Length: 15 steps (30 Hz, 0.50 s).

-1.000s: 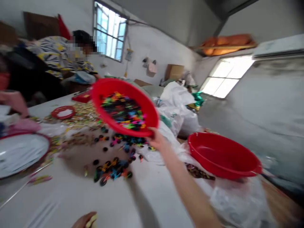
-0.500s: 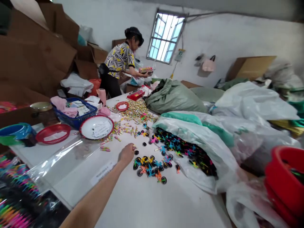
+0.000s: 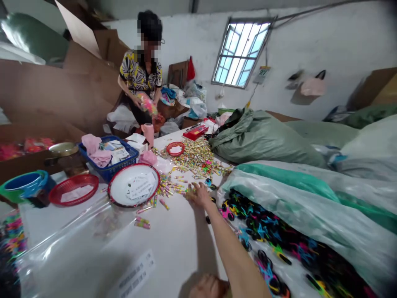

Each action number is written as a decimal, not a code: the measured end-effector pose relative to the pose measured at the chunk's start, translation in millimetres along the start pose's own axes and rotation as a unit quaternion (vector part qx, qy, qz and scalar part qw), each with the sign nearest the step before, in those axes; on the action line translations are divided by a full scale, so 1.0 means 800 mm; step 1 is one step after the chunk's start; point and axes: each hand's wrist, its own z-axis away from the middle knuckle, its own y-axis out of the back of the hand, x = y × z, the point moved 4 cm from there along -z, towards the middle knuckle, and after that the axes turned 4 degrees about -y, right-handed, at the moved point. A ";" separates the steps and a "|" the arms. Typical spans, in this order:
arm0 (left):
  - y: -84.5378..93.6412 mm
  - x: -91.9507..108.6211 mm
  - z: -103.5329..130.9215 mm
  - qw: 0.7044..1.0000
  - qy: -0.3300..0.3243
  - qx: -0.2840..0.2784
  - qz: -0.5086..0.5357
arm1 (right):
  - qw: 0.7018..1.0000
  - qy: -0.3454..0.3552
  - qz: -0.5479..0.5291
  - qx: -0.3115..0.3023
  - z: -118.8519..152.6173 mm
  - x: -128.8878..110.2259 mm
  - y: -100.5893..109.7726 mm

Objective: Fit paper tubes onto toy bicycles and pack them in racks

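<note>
My right hand [image 3: 198, 194] reaches forward over the white table, fingers bent and apart at the edge of a heap of small pink, yellow and green printed tubes [image 3: 194, 155]. Whether its fingertips touch a tube is hard to see. At the bottom edge my left hand [image 3: 207, 286] is curled, partly cut off and beside my right forearm; what it holds, if anything, is hidden. Colourful toy bicycles [image 3: 273, 275] with black wheels lie to the right of my right forearm. More of them fill the open mouth of a clear plastic bag [image 3: 313, 203].
A white red-rimmed bowl [image 3: 113, 186], a red basket [image 3: 54, 194] and a blue basket [image 3: 136, 155] holding cloth and papers stand left. A clear plastic sheet [image 3: 62, 236] covers the near left. Green sacks [image 3: 263, 136] line the right. A co-worker [image 3: 141, 74] stands behind, holding a colourful packet.
The view has shifted forward and left. My left hand has drawn back from the table's middle to the bottom edge. My right arm has come in, reaching to the tubes. The co-worker has turned.
</note>
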 end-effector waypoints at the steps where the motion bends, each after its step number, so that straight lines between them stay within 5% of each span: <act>1: 0.019 -0.013 -0.002 0.999 0.028 0.020 0.011 | 1.000 0.001 0.000 -0.006 -0.008 -0.001 -0.010; 3: 0.077 -0.041 -0.011 0.985 0.143 0.084 0.038 | 1.000 0.008 0.000 -0.017 0.000 -0.001 -0.023; 6: 0.162 -0.067 -0.025 0.945 0.290 0.141 0.049 | 0.997 0.061 -0.021 -0.037 0.059 -0.005 -0.022; 8: 0.188 -0.072 -0.025 0.936 0.318 0.141 0.049 | 0.989 0.120 -0.048 -0.068 0.117 -0.012 -0.009; 10: 0.181 -0.065 -0.014 0.943 0.306 0.109 0.070 | 0.978 0.162 -0.065 -0.113 0.179 -0.017 0.012; 15: 0.097 -0.008 0.040 0.960 0.261 0.049 0.090 | 0.971 0.146 -0.049 -0.181 0.316 -0.005 0.074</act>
